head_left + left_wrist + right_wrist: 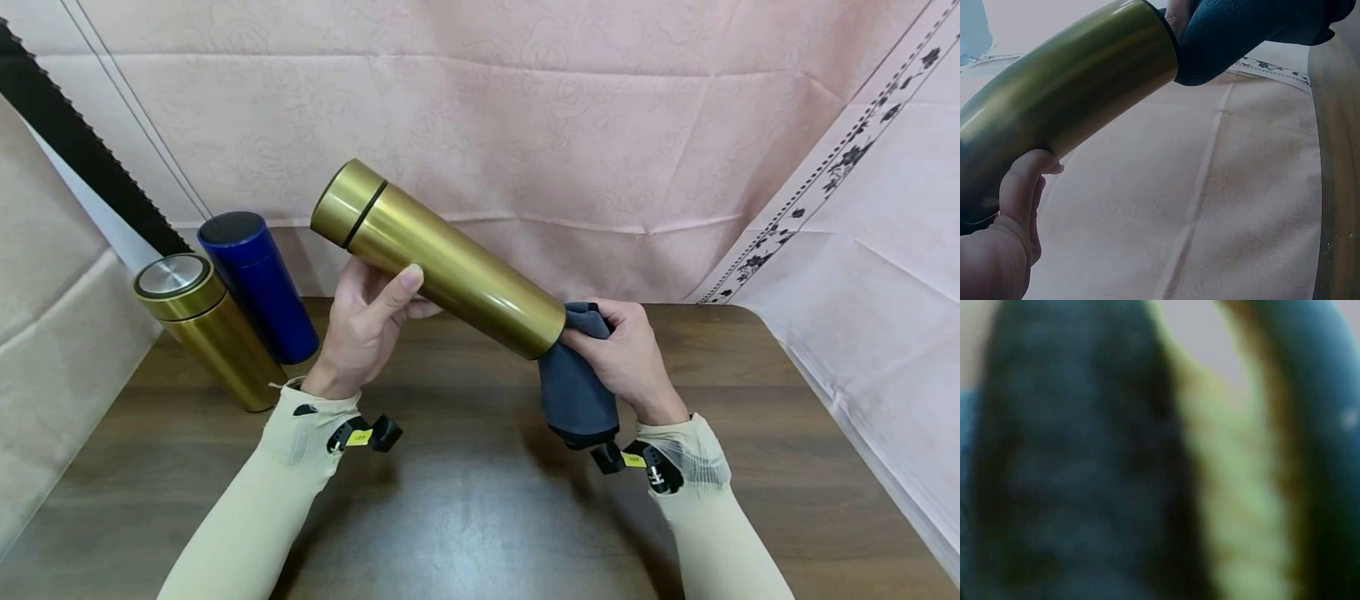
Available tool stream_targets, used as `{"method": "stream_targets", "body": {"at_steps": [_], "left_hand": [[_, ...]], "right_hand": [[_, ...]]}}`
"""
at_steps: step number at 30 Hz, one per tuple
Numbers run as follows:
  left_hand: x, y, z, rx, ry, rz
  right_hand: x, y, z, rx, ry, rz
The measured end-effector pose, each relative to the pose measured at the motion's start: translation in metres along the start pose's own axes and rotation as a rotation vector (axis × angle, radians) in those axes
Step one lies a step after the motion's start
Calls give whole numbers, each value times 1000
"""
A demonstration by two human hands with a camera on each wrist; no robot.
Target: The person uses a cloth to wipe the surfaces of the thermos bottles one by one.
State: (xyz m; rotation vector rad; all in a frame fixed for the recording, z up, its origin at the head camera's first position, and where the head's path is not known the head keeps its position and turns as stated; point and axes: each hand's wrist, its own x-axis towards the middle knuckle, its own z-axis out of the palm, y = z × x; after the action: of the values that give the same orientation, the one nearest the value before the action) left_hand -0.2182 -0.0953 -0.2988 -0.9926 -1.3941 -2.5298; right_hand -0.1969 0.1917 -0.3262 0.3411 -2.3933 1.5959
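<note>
My left hand (366,327) grips a gold thermos flask (459,265) near its capped end, thumb over the side. The flask is held tilted above the table, cap up to the left and base down to the right. Close to that base, my right hand (628,357) pinches a dark grey cloth (579,398) with black edging, part of which hangs down. In the left wrist view the cloth (1235,37) lies against the bottom of the flask (1104,69). Dark cloth (1079,450), badly blurred, fills much of the right wrist view.
A second gold thermos (217,342) with a silver-topped lid stands at the left of the wooden table (465,500). Right beside it is a blue thermos (262,287) with a dark top. Pale pink patterned cloth (525,150) hangs behind and along both sides.
</note>
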Motion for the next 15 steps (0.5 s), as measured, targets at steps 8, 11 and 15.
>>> {"method": "stream_targets", "body": {"at_steps": [8, 11, 15], "left_hand": [[0, -1, 0, -8, 18, 2], [0, 0, 0, -1, 25, 3], [0, 1, 0, 17, 30, 4]], "right_hand": [[0, 0, 2, -3, -41, -19], [-1, -2, 3, -1, -61, -18], [-2, -3, 3, -17, -84, -42]]}}
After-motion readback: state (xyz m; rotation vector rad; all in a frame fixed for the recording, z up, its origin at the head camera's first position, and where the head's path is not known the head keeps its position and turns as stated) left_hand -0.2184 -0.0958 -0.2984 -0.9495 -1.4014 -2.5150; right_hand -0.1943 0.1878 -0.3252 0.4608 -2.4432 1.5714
